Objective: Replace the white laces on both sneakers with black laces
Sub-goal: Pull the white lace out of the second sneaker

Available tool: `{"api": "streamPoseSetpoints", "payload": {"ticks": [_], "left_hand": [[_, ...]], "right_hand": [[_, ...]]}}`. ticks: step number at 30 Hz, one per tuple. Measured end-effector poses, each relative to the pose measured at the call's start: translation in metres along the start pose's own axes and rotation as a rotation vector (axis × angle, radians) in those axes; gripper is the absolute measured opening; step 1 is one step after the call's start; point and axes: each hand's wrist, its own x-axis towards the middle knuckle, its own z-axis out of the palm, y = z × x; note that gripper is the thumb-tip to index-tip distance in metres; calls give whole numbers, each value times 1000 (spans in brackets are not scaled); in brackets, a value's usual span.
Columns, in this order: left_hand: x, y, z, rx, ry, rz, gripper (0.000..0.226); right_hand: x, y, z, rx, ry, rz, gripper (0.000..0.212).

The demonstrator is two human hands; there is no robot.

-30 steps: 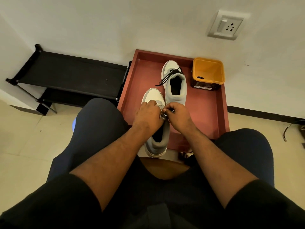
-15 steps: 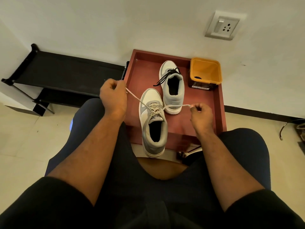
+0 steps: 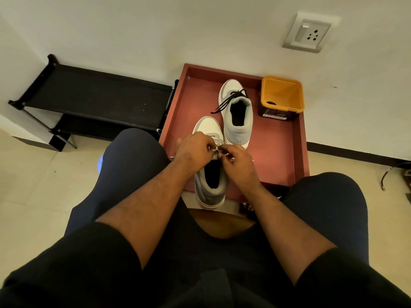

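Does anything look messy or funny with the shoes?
A little. The near shoe sticks out over the red tray's front edge instead of sitting fully on it. The far shoe's black lace hangs loose over its side, untied. Nothing looks spilled or broken.

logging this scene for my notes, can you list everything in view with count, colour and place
near sneaker: 1, grey and white, front of the tray, heel over its edge
white lace: 1, on the near sneaker, ends trailing left and right
far sneaker: 1, grey and white, back of the tray
black lace: 1, on the far sneaker, loose end to its left
tray: 1, dark red, on the floor against the wall
tub: 1, yellow, dark base, tray's back right corner
shoe rack: 1, black, left of the tray
wall socket: 1, white, upper right wall
cable: 1, dark, floor at far right
left hand: fingers pinch the white lace
right hand: fingers pinch the white lace
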Motion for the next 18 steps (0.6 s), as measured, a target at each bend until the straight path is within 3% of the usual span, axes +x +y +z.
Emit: {"api": "streamPoseSetpoints", "payload": {"ticks": [4, 9, 14, 18], "left_hand": [[3, -5, 4, -120, 7, -10, 10], [7, -12, 10, -208, -3, -19, 10], [7, -14, 0, -111, -74, -24, 37], [6, -14, -7, -234, -179, -96, 53]], "right_hand": [[7, -2, 4, 19, -26, 7, 24], [20, -6, 8, 90, -25, 149, 12], [24, -9, 9, 312, 16, 392, 8], [22, -14, 3, 713, 141, 672, 17]]}}
